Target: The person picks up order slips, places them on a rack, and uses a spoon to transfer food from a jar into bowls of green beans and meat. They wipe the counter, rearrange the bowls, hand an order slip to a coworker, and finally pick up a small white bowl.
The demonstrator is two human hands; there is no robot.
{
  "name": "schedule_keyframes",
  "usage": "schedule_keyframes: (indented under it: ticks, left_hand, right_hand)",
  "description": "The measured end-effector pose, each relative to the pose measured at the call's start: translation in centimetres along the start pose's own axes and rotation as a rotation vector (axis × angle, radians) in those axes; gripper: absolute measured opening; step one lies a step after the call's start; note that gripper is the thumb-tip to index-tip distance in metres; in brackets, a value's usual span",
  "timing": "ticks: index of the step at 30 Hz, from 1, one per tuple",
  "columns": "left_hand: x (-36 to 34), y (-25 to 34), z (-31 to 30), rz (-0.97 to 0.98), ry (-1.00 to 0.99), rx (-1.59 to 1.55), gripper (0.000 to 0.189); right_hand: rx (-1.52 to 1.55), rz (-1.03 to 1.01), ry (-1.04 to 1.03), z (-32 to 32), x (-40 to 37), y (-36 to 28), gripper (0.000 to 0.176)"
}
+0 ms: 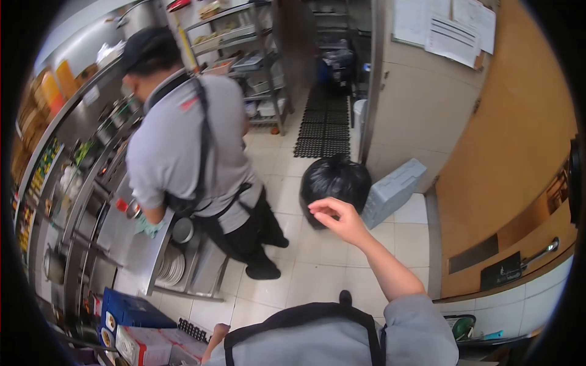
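My right hand (337,217) reaches forward over the floor with its fingers loosely bent and a gap between thumb and fingers, holding nothing. In this view it overlaps a full black garbage bag (334,183), which is tied at the top and stands on the tiles. Right of the bag, a grey plastic crate (395,190) leans at an angle by the wall. Low at the bottom edge, my left hand (218,334) hangs beside my apron, small and partly cut off, near a cardboard box (143,346); what its fingers do is hidden.
A person (189,143) in a grey shirt and dark apron stands left at a steel counter (131,250). Stacked plates (171,267) sit on the shelf below. A black rubber mat (323,125) runs back past a shelf rack (235,43). On the right is a wooden door (506,140).
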State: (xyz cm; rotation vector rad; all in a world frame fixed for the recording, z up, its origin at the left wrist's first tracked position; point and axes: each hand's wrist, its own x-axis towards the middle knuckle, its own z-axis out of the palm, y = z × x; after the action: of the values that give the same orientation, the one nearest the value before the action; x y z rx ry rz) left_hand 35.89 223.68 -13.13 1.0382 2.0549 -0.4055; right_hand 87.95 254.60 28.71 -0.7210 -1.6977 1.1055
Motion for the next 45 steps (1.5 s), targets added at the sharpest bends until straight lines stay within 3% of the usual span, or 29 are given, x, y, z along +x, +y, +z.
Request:
schedule_keyframes:
  ticks: [1,2,3,4,5,9,13,15,18,19,21,24,25,26,28,29,32,33,36,37,38,40,41,43,45]
  left_hand:
    - [1.4,4.0,-0.8,0.022,-0.005,0.073,0.027]
    - [0.1,7.1,-2.2,0.303,0.136,0.035,0.029]
    - [0.3,11.2,-3.1,0.389,0.168,0.054,0.03]
    - [0.8,15.1,-4.2,0.627,0.16,0.034,0.031]
    - [0.7,19.0,-5.4,0.8,0.275,0.26,0.029]
    - [-9.5,36.4,-12.5,0.333,0.152,-0.105,0.032]
    - [-8.0,39.5,-12.8,0.322,0.237,-0.128,0.035]
    - [-6.4,38.6,-12.5,0.431,0.331,0.079,0.049]
    - [-11.4,41.1,-12.5,0.313,0.356,0.197,0.066]
    - [-11.1,40.2,-12.1,0.306,0.357,0.185,0.066]
    - [-10.2,37.4,-10.6,0.564,0.561,0.127,0.077]
    - [-9.5,32.8,-8.7,0.448,0.467,0.058,0.082]
    - [-9.9,31.4,-7.7,0.425,0.549,0.012,0.067]
    - [-10.2,29.6,-7.0,0.401,0.56,-0.019,0.067]
    - [-11.4,25.6,-5.7,0.336,0.548,-0.211,0.04]
    - [-13.6,25.2,-4.8,0.295,0.789,-0.264,0.017]
    - [-18.0,19.4,-1.5,0.026,0.888,-0.279,0.016]
    - [-17.7,15.9,1.4,-0.04,1.042,-0.186,0.011]
    - [-20.9,8.1,8.4,-0.359,1.179,-0.408,0.009]
    - [-22.4,5.9,11.0,-0.365,1.309,-0.408,0.012]
    - [-23.8,3.8,13.5,-0.423,1.32,-0.435,0.012]
    - [-27.0,-0.7,19.5,-0.604,1.102,-0.893,0.014]
    - [-27.6,-3.3,24.1,-0.585,1.21,-0.782,0.012]
    - [-29.7,-5.5,31.1,-0.524,1.677,-0.49,0.009]
    - [-34.9,-4.5,32.6,-0.756,1.246,-1.675,0.012]
  right_hand:
    - [0.049,0.07,0.083,-3.5,-1.0,1.1,0.017]
    - [0.127,0.118,0.159,-6.5,-2.0,2.3,0.015]
    - [0.154,0.151,0.218,-9.2,-3.0,3.5,0.015]
    - [0.184,0.185,0.28,-11.3,-4.1,4.7,0.014]
    - [0.188,0.191,0.298,-13.0,-5.0,5.5,0.014]
    - [0.261,0.231,0.332,-15.6,-8.7,8.9,0.014]
    - [0.22,0.291,0.2,-15.3,-10.9,10.2,0.013]
    - [0.223,0.288,0.174,-14.6,-11.4,10.5,0.013]
    - [0.233,0.275,0.102,-13.2,-11.1,10.8,0.013]
    - [0.241,0.273,0.074,-12.6,-10.8,10.7,0.013]
    - [0.246,0.283,0.003,-11.8,-9.9,10.2,0.013]
    - [0.232,0.265,-0.095,-9.8,-8.5,9.8,0.013]
    - [0.229,0.257,-0.132,-8.9,-8.0,9.7,0.013]
    - [0.224,0.275,-0.18,-7.9,-7.6,9.7,0.013]
    - [0.219,0.286,-0.27,-5.2,-6.6,9.4,0.013]
    - [0.237,0.301,-0.335,-3.4,-6.1,9.2,0.013]
    - [0.259,0.289,-0.535,3.6,-5.3,7.8,0.014]
    - [0.258,0.237,-0.636,6.6,-5.4,7.2,0.014]
    - [0.236,0.158,-0.919,15.5,-6.5,4.0,0.014]
    - [0.228,0.089,-1.031,18.7,-7.5,2.9,0.014]
    - [0.221,0.016,-1.14,21.7,-8.4,1.6,0.014]
    - [0.216,-0.031,-1.322,27.1,-10.3,-1.2,0.015]
    - [0.271,-0.044,-1.395,29.7,-11.6,-2.6,0.016]
    - [0.383,-0.082,-1.538,35.2,-15.1,-4.5,0.017]
    - [0.438,-0.105,-1.618,39.5,-17.9,-7.6,0.016]
